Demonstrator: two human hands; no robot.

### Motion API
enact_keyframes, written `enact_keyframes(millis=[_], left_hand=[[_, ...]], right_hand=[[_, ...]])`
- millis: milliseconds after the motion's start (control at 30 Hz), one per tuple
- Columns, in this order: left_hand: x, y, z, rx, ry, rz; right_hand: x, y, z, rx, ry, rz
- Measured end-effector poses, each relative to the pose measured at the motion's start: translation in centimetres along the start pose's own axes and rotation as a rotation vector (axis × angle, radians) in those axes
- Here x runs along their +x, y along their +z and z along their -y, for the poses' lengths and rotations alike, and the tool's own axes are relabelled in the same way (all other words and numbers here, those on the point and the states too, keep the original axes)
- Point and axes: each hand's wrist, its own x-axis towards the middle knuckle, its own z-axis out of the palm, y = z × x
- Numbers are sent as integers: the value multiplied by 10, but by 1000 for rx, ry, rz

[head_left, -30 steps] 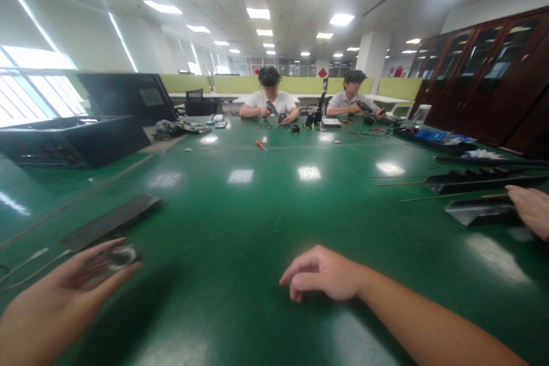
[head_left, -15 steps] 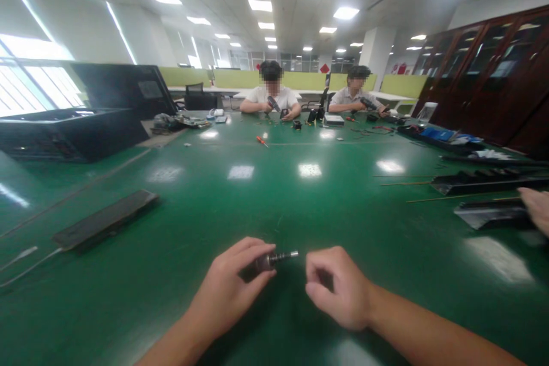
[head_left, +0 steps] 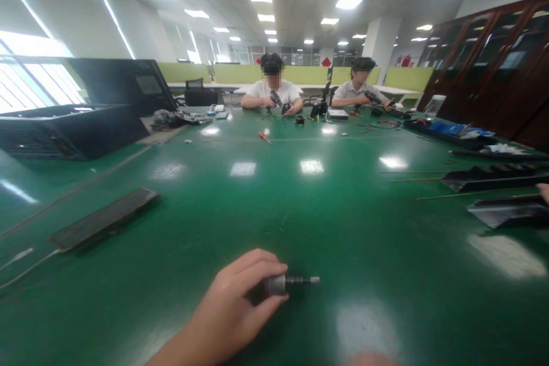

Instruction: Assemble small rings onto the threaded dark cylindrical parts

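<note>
- While the left hand (head_left: 234, 311) reaches in from the near edge of the desk (head_left: 300, 211), its fingers pinch the dark, thick end of a small cylindrical metal part (head_left: 285, 283), thumb below and fingers curled over the top.
- The part sits low over the green surface near the middle of the near edge; whether it rests on the desk or hangs just above it I cannot tell, as the view there is soft.
- Its long axis runs roughly level and parallel to the near edge, with the thin, ribbed shaft and pale tip pointing to the right, away from the palm.
- The right hand (head_left: 371, 360) shows only as a blurred sliver at the bottom edge of the view, so its grip cannot be told.
- The step in hand looks like holding the part steady for work on its free tip; a next move would call for the other hand to meet that tip squarely along the axis.
- Further out lie a flat dark strip (head_left: 105, 218) toward the left edge and black trays (head_left: 497, 177) at the right edge, with another person's fingertip (head_left: 544, 191) there.
</note>
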Motion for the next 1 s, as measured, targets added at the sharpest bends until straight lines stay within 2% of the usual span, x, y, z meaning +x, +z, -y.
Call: enact_keyframes(millis=[67,133,200,233,300,467,633,733,867,1000], left_hand=[[-1,1,3,-17,-13,4],[-1,1,5,-29,-32,4],[-1,2,6,-36,-54,8],[0,2,6,-39,-60,9],[1,3,7,-41,-67,17],[2,2,9,-20,-81,16],[1,1,9,-36,-92,27],[1,1,8,-32,-95,29],[2,2,10,-24,-86,20],[2,2,11,-6,-87,20]], right_hand=[[-19,-56,10,21,13,-1],[-42,-131,10,81,54,28],[-68,-200,1,132,47,-54],[-81,-227,-6,160,33,-119],[-105,-261,-22,195,60,-195],[-142,-284,-46,248,162,-146],[-146,-304,-48,231,213,-34],[-141,-299,-45,219,186,-8],[-140,-284,-41,248,120,-71],[-138,-281,-41,293,91,-84]])
